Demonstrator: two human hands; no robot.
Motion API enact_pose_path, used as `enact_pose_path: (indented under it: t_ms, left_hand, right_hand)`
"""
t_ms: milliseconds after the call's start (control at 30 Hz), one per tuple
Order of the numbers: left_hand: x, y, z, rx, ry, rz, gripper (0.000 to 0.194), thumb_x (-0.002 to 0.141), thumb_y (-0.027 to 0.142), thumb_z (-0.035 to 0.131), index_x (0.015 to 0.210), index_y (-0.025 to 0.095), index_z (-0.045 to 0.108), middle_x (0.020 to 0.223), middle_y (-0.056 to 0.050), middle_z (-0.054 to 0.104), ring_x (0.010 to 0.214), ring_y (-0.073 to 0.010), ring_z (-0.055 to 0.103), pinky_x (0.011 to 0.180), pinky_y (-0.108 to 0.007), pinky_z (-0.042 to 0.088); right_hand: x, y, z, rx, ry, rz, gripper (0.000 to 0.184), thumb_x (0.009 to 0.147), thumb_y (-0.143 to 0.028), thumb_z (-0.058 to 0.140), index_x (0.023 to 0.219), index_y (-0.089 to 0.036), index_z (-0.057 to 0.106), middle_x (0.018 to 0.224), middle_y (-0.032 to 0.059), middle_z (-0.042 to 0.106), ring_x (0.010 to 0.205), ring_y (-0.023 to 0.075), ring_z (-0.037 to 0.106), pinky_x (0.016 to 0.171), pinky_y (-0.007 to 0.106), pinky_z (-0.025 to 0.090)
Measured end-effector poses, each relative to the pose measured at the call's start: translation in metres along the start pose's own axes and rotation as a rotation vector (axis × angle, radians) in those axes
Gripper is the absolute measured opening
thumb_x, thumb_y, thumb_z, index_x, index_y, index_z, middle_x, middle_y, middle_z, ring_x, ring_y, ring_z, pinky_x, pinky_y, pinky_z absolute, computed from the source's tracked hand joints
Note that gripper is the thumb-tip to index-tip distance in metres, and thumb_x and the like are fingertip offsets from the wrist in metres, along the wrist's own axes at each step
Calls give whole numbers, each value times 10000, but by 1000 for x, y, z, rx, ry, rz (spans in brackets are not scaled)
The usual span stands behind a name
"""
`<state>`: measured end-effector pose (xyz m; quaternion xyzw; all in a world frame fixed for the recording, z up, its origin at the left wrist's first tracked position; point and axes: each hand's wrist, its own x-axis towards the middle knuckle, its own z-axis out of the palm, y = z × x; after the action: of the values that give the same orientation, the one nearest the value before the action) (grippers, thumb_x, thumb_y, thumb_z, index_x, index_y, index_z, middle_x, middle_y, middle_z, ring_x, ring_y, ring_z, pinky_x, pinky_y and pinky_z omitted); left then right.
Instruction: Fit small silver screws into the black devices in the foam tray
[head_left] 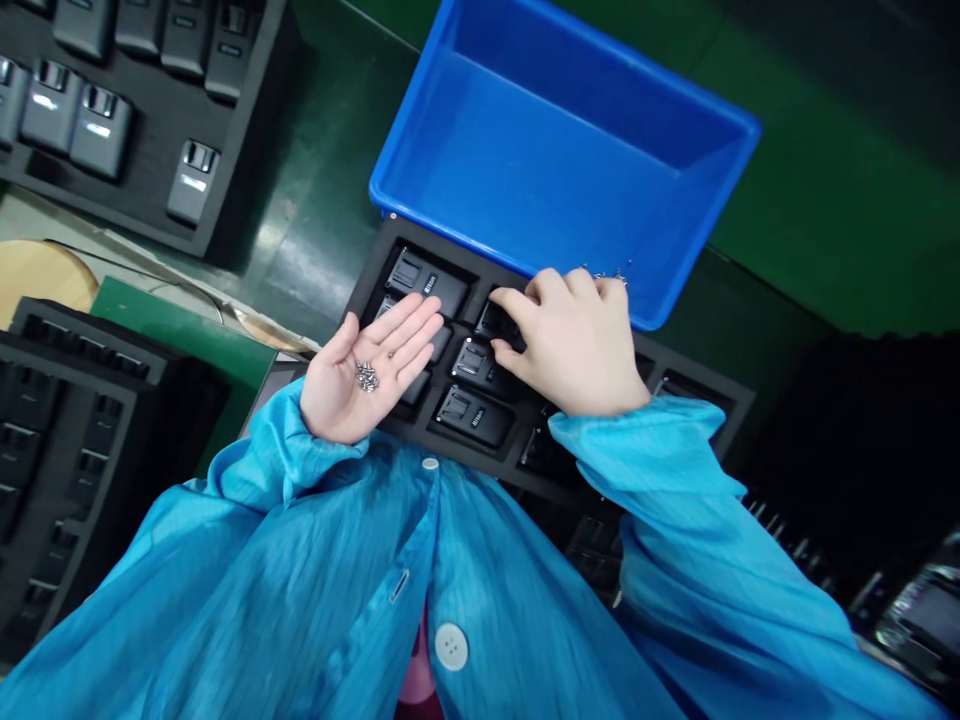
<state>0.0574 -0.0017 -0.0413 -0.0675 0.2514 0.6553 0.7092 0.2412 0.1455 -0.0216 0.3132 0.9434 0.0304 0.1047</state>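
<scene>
Your left hand is open, palm up, holding screws. Right hand curls over a black module, grip unclear.

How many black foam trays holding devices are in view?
3: the centre tray, the top-left tray, and the lower-left tray. Another may be hidden in the dark at right.

Tiny silver screws lie heaped on my open left palm; a black plastic housing sits under my right fingers.
</scene>
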Motion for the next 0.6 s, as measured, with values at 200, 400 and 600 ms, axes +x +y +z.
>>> enact_pose_path:
  t_ms: [200,400,600]
  left_hand:
    - [0,-3,3,0,13,-18,688,1093,488,201,1668,113,158,1566,-97,518,1463,-185,498,1253,-313,343]
    - [4,-14,10,-11,-20,-92,707,1085,509,181,1671,114,148,1593,-108,481,1486,-208,469,1232,-332,372]
    - [9,-32,18,-9,-127,-186,710,1085,509,166,1657,91,213,1633,-108,420,1512,-214,429,1207,-308,391]
  right_hand:
    - [-4,5,6,3,45,3,409,937,-310,615,1326,-186,629,1121,150,634,1052,350,550,846,460,353]
    - [-30,1,-5,245,397,64,173,960,-249,622,1084,-179,719,954,100,662,914,271,582,781,410,378]
    - [-59,-36,-20,419,528,-33,64,953,-239,665,945,-217,724,848,30,653,804,199,543,730,360,361]
